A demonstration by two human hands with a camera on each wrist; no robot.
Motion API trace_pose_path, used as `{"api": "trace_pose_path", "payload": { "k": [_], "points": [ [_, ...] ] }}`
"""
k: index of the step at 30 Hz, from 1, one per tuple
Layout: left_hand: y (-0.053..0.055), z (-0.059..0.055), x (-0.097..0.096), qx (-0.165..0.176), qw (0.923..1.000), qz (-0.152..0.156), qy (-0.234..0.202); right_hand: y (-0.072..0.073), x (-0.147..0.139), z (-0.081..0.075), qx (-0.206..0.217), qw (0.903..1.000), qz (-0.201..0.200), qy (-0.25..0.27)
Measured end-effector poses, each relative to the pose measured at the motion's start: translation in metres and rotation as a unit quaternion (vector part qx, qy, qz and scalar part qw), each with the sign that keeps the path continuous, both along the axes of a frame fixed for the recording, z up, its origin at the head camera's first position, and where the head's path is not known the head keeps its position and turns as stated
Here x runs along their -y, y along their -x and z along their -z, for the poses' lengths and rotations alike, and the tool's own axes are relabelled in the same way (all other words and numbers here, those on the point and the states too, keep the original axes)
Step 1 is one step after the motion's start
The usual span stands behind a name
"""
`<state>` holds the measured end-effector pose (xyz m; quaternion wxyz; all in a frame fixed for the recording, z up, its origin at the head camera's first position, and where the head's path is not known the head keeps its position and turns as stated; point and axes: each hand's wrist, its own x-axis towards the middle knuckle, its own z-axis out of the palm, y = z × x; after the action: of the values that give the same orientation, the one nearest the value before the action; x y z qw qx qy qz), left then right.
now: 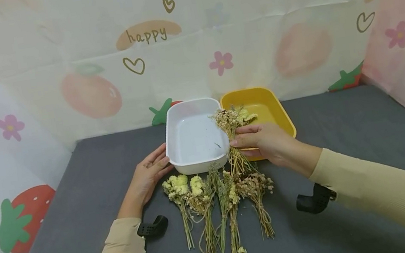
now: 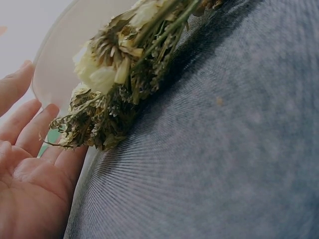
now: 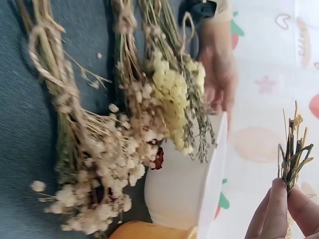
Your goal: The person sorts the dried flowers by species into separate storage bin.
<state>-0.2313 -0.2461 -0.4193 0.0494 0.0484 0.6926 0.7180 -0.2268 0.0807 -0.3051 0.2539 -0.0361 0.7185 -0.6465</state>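
My right hand [image 1: 270, 142] pinches a bunch of dried flowers [image 1: 233, 139] by its stems, where the two trays meet. Its pale heads point away and its stem ends [image 3: 294, 154] show beyond the fingertips in the right wrist view. My left hand [image 1: 146, 177] rests its fingers, nearly straight, against the left wall of the white tray [image 1: 198, 166]. A small dark sprig [image 1: 218, 145] lies inside that tray. Beside it stands the yellow tray [image 1: 283, 120], partly hidden by my right hand. Yellowish blooms [image 1: 246, 117] show over it; whether they belong to the held bunch, I cannot tell.
Several twine-tied dried bunches lie on the grey cloth [image 1: 113, 167] before the trays, among them a pale yellow one [image 1: 177, 188] and a brownish one [image 1: 256, 186]. A loose bloom [image 1: 241, 251] lies near the stems. Behind the trays hangs a printed curtain [image 1: 253, 43].
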Motion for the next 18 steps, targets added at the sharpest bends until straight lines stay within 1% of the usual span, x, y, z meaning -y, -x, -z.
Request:
{"api": "trace_pose_path", "payload": {
  "k": [6,12,18],
  "points": [
    [0.000,0.001,-0.002,0.003,1.0000,-0.006,0.007,0.012,0.025,-0.004,0.005,0.9996,0.020,0.021],
    [0.000,0.001,-0.001,0.004,1.0000,-0.004,0.001,0.023,0.050,-0.007,0.002,0.9985,0.039,0.038],
    [0.000,0.001,0.000,0.003,1.0000,-0.004,0.003,0.038,0.071,-0.007,0.016,0.9965,0.065,0.050]
  ]
}}
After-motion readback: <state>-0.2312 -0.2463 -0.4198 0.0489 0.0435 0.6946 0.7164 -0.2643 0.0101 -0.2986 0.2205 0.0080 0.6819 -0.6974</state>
